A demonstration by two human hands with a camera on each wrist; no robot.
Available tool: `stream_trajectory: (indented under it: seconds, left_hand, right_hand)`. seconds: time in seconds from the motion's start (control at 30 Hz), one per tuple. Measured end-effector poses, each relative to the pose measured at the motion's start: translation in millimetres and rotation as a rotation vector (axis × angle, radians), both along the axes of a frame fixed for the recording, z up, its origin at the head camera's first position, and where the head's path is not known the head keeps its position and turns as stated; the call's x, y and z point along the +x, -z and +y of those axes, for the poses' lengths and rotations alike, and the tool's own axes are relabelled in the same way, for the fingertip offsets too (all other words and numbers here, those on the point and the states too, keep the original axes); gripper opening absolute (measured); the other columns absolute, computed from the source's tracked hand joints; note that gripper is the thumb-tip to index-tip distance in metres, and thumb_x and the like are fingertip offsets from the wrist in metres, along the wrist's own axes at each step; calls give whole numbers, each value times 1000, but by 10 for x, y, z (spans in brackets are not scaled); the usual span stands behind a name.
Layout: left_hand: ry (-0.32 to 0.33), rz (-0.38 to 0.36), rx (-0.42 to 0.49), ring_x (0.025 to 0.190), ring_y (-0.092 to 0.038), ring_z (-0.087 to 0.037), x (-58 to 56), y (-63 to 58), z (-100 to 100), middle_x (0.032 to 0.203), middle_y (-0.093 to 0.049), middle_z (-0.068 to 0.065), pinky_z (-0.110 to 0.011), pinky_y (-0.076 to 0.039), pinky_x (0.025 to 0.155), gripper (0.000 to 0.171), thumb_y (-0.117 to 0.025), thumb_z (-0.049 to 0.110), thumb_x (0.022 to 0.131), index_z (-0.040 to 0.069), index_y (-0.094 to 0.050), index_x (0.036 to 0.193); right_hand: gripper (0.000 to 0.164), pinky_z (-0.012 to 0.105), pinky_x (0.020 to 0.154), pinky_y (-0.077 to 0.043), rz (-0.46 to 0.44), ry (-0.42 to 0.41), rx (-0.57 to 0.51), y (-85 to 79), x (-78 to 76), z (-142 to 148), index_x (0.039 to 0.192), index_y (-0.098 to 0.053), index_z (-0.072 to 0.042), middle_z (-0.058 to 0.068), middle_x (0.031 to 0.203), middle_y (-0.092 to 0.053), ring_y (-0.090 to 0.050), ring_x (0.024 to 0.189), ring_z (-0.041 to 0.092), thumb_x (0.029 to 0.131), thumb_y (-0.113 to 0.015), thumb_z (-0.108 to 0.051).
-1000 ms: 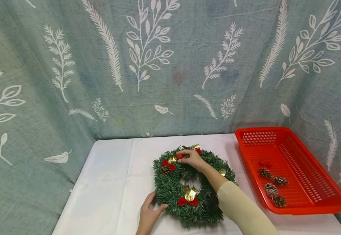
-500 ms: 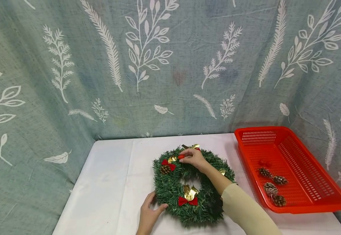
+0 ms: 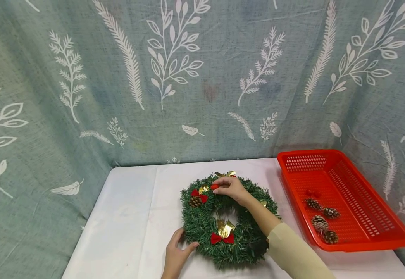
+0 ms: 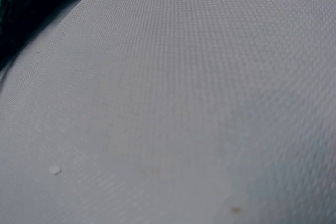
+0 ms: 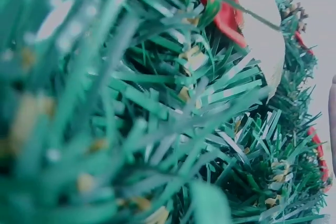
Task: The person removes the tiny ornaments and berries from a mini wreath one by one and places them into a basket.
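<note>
A green wreath (image 3: 202,221) lies on the white table, trimmed with gold leaves (image 3: 224,228), red bows (image 3: 222,238) and a pine cone (image 3: 195,201). At its upper part, my right hand (image 3: 233,190) pinches a small red ball (image 3: 214,186) between thumb and fingertips, close against the greenery. My left hand (image 3: 176,254) holds the wreath's lower left edge, thumb in front and fingers farther along the rim. The right wrist view is filled by close wreath needles (image 5: 157,108) and a red bow (image 5: 228,17). Only tablecloth and a dark wreath edge show in the left wrist view.
A red plastic basket (image 3: 359,217) stands on the right of the table, holding several pine cones (image 3: 319,223) and some small red balls (image 3: 313,193). White cloth (image 3: 125,217) covers the table. A patterned grey-green curtain (image 3: 219,135) hangs behind and at the sides.
The right hand has shifted very slightly, the red ball still pinched in it by the gold leaf. The left hand and wreath stay in place; the head view has turned slightly.
</note>
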State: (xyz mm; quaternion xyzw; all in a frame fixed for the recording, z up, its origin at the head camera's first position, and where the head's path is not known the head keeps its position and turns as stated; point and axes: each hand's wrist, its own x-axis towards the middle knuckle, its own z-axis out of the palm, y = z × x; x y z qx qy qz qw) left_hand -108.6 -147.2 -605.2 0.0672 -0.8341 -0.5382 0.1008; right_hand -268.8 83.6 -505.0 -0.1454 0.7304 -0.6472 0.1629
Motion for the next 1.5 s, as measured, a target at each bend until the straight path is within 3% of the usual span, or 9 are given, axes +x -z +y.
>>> stream_trajectory:
  seconds: [0.3, 0.43, 0.6, 1.03, 1.33, 1.5]
  left_hand:
    - [5, -14, 19, 115, -56, -24, -10, 0, -16, 122, -61, -5, -42, -48, 96, 64, -82, 34, 71, 5, -60, 125]
    - [7, -15, 15, 115, -56, -27, 2, 2, -13, 123, -60, -8, -44, -48, 94, 65, -82, 33, 72, 3, -59, 125]
    - [1, -13, 27, 114, -56, -22, 4, -3, -15, 121, -61, -3, -40, -49, 94, 63, -83, 33, 70, 7, -60, 124]
    - [6, -1, 15, 115, -56, -25, -14, -10, -4, 122, -61, -5, -42, -49, 95, 63, -82, 33, 71, 7, -60, 124]
    - [20, 8, 14, 114, -56, -24, 7, -20, 18, 122, -61, -4, -39, -50, 94, 62, -81, 33, 72, 7, -60, 124]
    - [15, -19, 25, 115, -55, -25, 12, -36, 13, 123, -60, -6, -39, -48, 96, 63, -81, 34, 73, 6, -59, 125]
  right_hand:
    - [37, 52, 90, -51, 26, -22, 12, -152, 68, 66, 115, -65, 3, 18, 108, -65, -65, 86, 12, 82, -74, -11]
    - [39, 48, 91, -52, 30, -34, 22, -178, 75, 132, 118, -62, 5, 19, 112, -64, -64, 89, 11, 84, -72, -10]
    - [37, 42, 89, -54, 13, -10, 19, -218, 84, 224, 116, -64, 3, 15, 108, -67, -65, 89, 11, 84, -73, -12]
    - [42, 52, 90, -51, 36, 36, -17, -252, 115, 443, 117, -65, 3, 3, 106, -68, -65, 90, 13, 81, -76, -16]
    - [45, 33, 82, -56, 93, 55, -25, -358, 330, 555, 116, -62, 9, 4, 107, -68, -65, 90, 11, 82, -75, -17]
    - [42, 32, 82, -56, 88, 58, -31, -387, 403, 603, 115, -62, 8, 0, 104, -69, -66, 92, 11, 83, -74, -16]
